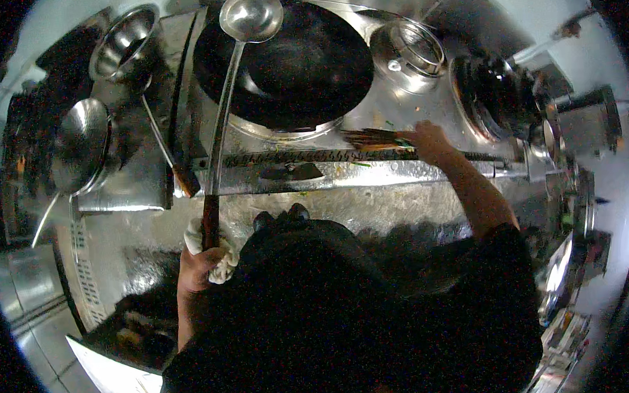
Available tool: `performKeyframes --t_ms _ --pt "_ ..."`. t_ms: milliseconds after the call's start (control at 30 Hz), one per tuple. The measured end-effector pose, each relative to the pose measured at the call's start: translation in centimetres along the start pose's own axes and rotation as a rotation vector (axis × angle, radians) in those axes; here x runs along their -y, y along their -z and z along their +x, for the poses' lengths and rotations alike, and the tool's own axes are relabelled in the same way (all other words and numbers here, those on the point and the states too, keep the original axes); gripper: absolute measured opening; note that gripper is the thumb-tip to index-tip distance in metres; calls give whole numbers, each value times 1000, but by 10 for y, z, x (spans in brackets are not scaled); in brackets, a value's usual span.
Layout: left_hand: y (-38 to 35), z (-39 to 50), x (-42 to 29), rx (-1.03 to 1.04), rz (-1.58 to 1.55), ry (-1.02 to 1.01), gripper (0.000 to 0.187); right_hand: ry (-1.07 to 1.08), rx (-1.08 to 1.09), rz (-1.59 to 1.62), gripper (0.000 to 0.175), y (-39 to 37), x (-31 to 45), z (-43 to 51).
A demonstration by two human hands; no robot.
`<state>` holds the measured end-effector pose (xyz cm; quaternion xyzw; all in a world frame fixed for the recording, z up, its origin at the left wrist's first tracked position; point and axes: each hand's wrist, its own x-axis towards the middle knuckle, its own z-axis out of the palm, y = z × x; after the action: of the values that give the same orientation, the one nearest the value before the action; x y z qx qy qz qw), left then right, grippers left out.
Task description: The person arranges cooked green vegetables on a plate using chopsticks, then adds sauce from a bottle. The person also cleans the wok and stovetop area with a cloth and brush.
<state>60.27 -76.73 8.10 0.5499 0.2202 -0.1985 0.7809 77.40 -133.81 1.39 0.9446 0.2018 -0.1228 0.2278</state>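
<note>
My left hand [202,265] grips the dark wooden handle of a long metal ladle [223,115] together with a white cloth [224,264]. The ladle's bowl is raised and overlaps the upper left rim of a large black wok [306,62] in the view. My right hand [431,139] is closed on a bamboo wok brush [376,138]. The brush's bristles point left, low over the steel stove top [396,113] at the wok's lower right. Small green and orange food scraps lie around the brush.
A metal bowl [126,43], a strainer [82,148] and another wooden-handled utensil [186,180] are at the left. Right of the wok are a round metal container [411,53] and a dark pan [495,99]. A perforated drain strip [290,158] runs along the stove's front.
</note>
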Motion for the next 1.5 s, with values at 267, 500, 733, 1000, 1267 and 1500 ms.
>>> performKeyframes --t_ms 267,500,733,1000,1267,1500 --pt "-7 14 -37 138 182 -1 47 -145 224 191 44 21 7 -28" --pt "14 41 -16 249 238 -97 48 -39 145 4 70 44 35 -27" --pt "31 45 -22 286 247 -67 51 -84 247 0 48 31 78 16" --pt "32 26 -20 281 253 -27 53 -297 223 18 49 11 -19 -84" --pt "38 35 -21 318 202 -100 43 -501 96 566 52 -53 162 -117" --pt "51 35 -27 258 339 -138 48 -358 -164 244 77 -11 49 -132"
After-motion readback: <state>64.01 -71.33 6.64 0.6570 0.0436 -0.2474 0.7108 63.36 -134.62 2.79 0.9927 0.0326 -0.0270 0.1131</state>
